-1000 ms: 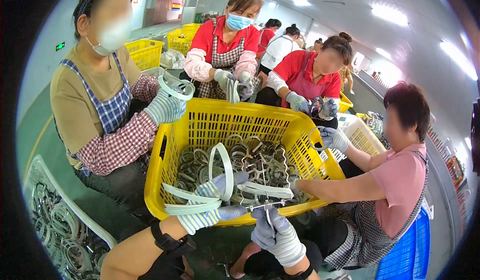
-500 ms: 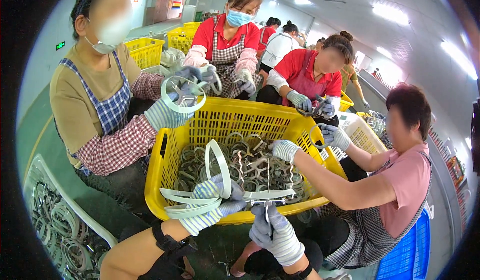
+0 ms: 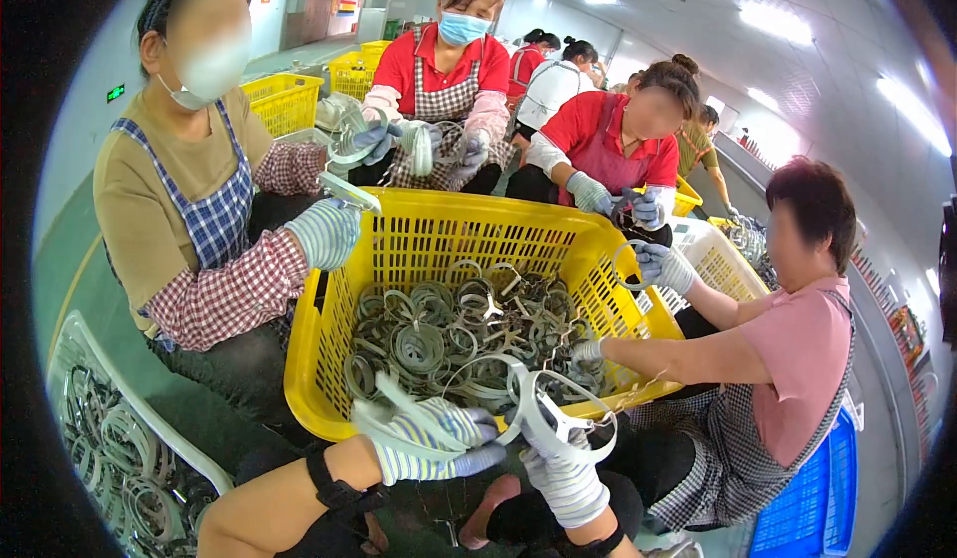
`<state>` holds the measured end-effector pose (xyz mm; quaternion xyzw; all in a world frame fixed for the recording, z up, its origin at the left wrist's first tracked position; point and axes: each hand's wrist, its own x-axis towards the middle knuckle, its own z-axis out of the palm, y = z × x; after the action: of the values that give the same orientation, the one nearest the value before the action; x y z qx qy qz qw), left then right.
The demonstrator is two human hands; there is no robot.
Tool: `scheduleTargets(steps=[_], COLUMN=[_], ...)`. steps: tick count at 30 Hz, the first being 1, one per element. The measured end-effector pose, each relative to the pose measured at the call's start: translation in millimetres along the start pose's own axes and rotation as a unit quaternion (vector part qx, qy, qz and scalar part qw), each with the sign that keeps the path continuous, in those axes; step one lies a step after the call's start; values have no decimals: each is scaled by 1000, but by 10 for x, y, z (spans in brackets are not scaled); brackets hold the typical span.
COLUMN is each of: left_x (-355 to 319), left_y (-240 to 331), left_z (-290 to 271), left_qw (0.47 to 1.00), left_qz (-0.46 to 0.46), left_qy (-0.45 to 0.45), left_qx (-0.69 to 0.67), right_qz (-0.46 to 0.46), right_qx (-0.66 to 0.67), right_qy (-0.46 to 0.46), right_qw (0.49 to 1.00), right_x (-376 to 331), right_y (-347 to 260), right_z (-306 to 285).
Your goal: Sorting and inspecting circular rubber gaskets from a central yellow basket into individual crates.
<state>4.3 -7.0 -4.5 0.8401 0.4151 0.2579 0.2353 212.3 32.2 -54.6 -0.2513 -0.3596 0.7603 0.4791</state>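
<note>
Head view: the left hand (image 3: 429, 438), in a striped glove, has its grip closed around a pale plastic ring piece (image 3: 399, 408) lying flat, its long axis running left to right. The right hand (image 3: 563, 473) pinches a second white ring (image 3: 558, 413), which stands upright just beside it. Both sit at the near rim of the yellow basket (image 3: 329, 359), whose heap of rings (image 3: 449, 334) lies just beyond.
</note>
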Motion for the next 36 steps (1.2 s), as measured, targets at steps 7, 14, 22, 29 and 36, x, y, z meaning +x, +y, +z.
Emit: scheduleTargets(steps=[7,14,22,29,36], left_x=[-7,-91,-173,-262,-299], left_y=[7,-97,-217,-145,-122], left_z=[-95,-154,-435,-516,-512], left_qw=[962,994,768,784,799], left_qz=[9,62,-147,-165,-158], left_qy=[250,87,299,262,254], left_qx=[-105,-8,-546,-538,-522], right_qz=[7,37,-53,-157,-212], right_qx=[75,110,-240,-499,-621], right_qy=[96,121,-17,-83,-104], right_qw=[993,986,969,848,748], right_x=[-6,-6,-83,-44,-14], right_y=[-270,-360,-322,-369,-402], right_z=[302,344,259,261,301])
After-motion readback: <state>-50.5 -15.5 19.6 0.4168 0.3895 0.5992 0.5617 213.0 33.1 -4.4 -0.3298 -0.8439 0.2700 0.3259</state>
